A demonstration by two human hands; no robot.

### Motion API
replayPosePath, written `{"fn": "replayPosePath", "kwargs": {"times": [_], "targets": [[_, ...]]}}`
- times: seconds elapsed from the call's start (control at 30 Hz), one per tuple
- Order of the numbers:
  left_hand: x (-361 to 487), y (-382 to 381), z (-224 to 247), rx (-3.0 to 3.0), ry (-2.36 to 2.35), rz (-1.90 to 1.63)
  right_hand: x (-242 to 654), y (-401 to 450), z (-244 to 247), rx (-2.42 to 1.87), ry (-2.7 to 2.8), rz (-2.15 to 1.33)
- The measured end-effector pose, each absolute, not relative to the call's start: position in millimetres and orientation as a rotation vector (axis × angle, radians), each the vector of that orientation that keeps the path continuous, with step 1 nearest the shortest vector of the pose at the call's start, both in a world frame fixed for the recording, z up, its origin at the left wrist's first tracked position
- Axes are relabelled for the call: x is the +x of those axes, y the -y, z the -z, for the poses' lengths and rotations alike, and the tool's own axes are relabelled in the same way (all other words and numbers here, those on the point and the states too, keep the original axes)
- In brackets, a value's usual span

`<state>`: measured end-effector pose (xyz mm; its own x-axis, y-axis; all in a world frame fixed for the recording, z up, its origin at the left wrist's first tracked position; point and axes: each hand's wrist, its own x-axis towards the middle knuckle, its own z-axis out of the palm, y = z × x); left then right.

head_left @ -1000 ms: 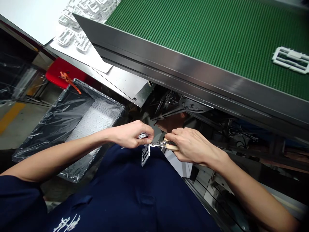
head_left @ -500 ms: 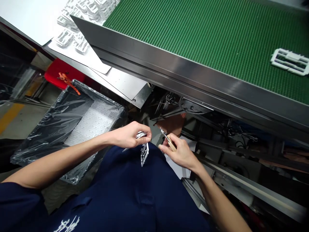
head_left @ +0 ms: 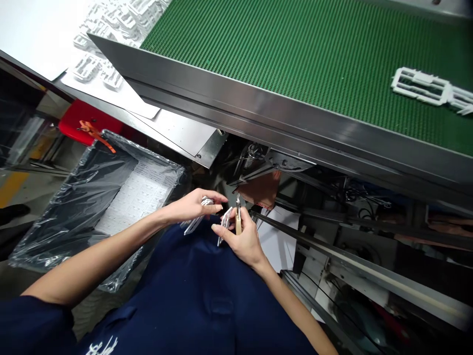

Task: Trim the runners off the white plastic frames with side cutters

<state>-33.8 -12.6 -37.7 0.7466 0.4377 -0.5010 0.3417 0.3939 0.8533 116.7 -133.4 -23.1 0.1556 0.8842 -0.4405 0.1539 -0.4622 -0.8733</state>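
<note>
My left hand (head_left: 199, 204) is closed around several thin white plastic frames (head_left: 192, 225), which hang below its fingers; its index finger and thumb point towards the right hand. Close beside it, my right hand (head_left: 244, 237) grips small cutting pliers (head_left: 238, 219) with a beige handle, tip pointing away from me. Thumb and fingers of that same hand also pinch a single white plastic frame (head_left: 224, 227). Both hands are just in front of my dark blue shirt, with a narrow gap between them.
A green conveyor belt (head_left: 277, 59) behind a metal side rail (head_left: 236, 93) carries joined white frames (head_left: 421, 86) at right. Many white frames (head_left: 114, 24) cover the left table. A plastic-lined crate (head_left: 84, 187) holds white parts below, near a red stool (head_left: 74, 123).
My right hand has moved left to my left hand and taken the frame that hung there. The joined white frames on the belt have shifted left in view, showing more of them.
</note>
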Motion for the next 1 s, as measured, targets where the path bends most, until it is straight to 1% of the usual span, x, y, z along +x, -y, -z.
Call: {"fn": "replayPosePath", "kwargs": {"times": [0.1, 0.2, 0.33, 0.4, 0.53, 0.6, 1.0], "targets": [[-35.8, 18.4, 37.7, 0.944, -0.611, -0.09, 116.5, 127.3, 25.0, -1.839, 0.976, -1.321], [-33.4, 22.9, 43.6, 0.686, -0.608, -0.156, 117.5, 118.8, 23.8, -1.825, 0.968, -1.348], [-31.9, 25.7, 56.1, 0.437, -0.532, -0.286, 127.1, 111.0, 19.3, -1.61, 0.946, -1.511], [-34.0, 26.7, 60.1, 0.36, -0.498, -0.389, 134.1, 110.4, 19.9, -1.506, 0.849, -1.525], [-38.2, 28.6, 61.6, 0.304, -0.489, -0.527, 144.0, 114.9, 27.8, -1.58, 0.581, -1.379], [-38.6, 29.1, 61.4, 0.31, -0.512, -0.552, 145.3, 118.3, 31.2, -1.607, 0.537, -1.347], [-38.6, 27.4, 67.0, 0.315, -0.52, -0.559, 131.7, 129.7, 27.1, -1.365, 0.604, -1.483]]}}
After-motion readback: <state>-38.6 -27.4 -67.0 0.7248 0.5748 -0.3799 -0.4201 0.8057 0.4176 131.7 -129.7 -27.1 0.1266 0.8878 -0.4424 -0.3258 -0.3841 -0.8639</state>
